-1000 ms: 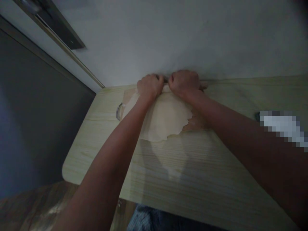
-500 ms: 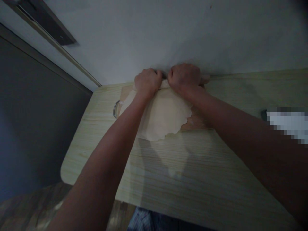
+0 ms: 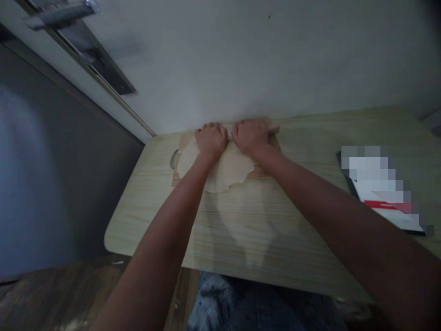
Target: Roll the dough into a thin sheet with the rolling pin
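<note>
A thin, pale sheet of dough with a ragged edge lies over a wooden board, its front edge hanging past the board. My left hand and my right hand are side by side at the far part of the sheet, fingers curled down. Both are wrapped round a rolling pin, mostly hidden beneath them; one wooden end pokes out right of my right hand. A metal ring handle sticks out from the board's left end.
The pale wood-grain table meets a white wall at the back. A partly blurred-out white and red item with a dark edge lies at the right. A door handle is at upper left.
The camera view has shifted, showing more of the item on the right and the door handle. Both hands, still on the rolling pin, have come slightly nearer over the dough.
</note>
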The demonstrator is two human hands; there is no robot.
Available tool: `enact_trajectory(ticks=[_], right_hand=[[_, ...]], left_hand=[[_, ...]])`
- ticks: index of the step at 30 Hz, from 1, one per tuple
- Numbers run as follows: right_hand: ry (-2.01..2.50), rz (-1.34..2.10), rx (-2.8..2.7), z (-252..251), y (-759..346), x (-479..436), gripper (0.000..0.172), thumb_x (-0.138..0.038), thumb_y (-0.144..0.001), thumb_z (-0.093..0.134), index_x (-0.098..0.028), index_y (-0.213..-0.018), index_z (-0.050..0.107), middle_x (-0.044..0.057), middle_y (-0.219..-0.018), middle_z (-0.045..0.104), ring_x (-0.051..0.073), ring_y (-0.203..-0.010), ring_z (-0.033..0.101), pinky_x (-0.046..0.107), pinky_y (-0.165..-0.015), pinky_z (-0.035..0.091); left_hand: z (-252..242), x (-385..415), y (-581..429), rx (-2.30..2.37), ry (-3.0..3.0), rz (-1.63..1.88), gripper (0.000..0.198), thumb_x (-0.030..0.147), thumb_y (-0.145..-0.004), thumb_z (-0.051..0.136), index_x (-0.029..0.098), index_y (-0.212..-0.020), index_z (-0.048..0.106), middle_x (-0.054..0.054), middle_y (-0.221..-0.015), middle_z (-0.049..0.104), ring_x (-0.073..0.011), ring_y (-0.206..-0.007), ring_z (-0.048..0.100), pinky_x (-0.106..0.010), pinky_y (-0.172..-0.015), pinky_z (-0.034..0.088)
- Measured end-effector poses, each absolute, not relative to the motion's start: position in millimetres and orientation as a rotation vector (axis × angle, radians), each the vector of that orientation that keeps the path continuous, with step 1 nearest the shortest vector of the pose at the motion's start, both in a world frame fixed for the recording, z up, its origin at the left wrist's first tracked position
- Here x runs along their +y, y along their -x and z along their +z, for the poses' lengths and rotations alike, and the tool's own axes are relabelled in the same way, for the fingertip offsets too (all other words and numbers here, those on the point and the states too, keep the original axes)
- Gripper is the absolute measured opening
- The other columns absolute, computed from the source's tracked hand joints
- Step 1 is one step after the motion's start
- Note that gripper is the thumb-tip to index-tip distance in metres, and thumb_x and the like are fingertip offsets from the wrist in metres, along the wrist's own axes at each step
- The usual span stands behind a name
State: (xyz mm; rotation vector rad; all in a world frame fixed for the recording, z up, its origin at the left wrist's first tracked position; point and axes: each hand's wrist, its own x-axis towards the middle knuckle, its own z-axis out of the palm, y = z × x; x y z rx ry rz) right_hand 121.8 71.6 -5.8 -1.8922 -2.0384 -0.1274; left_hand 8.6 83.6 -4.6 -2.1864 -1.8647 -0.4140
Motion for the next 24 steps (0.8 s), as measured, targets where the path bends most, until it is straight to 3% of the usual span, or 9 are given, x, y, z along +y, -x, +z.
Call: enact_trajectory(ticks=[7, 16, 24], right_hand=[[1.841, -0.189, -2.093, -2.6, -122.3, 45.8, 0.041, -0.029, -0.085, 0.022, -0.011, -0.091, 0.059, 0.014, -0.090, 0.060, 0.023, -0.084, 0.052, 0.036, -0.074, 0.030], [1.760, -0.249, -2.090, -6.0, -122.3, 17.5, 0.037, -0.031, -0.086, 0.024, -0.015, -0.102, 0.053, 0.010, -0.099, 0.057, 0.022, -0.095, 0.045, 0.037, -0.088, 0.021], [1.749, -0.293, -2.116, -8.4, -121.8, 0.6, 0.037, -0.032, -0.084, 0.030, -0.015, -0.113, 0.047, 0.013, -0.107, 0.053, 0.023, -0.101, 0.040, 0.039, -0.092, 0.017]], left_hand=[[-5.9, 60.9, -5.6, -1.838, 2.192, -0.404, 0.045, 0.030, -0.086, 0.016, 0.013, -0.088, 0.058, -0.012, -0.090, 0.061, -0.0228, -0.085, 0.053, -0.037, -0.080, 0.031], [-7.7, 31.3, -4.6, -1.864, 2.145, -0.457, 0.045, 0.036, -0.087, 0.016, 0.015, -0.113, 0.046, -0.012, -0.105, 0.054, -0.0240, -0.101, 0.044, -0.039, -0.092, 0.023], [-7.4, 12.9, -3.5, -1.871, 2.117, -0.409, 0.046, 0.041, -0.087, 0.017, 0.015, -0.109, 0.047, -0.012, -0.107, 0.052, -0.0247, -0.106, 0.040, -0.041, -0.097, 0.018]])
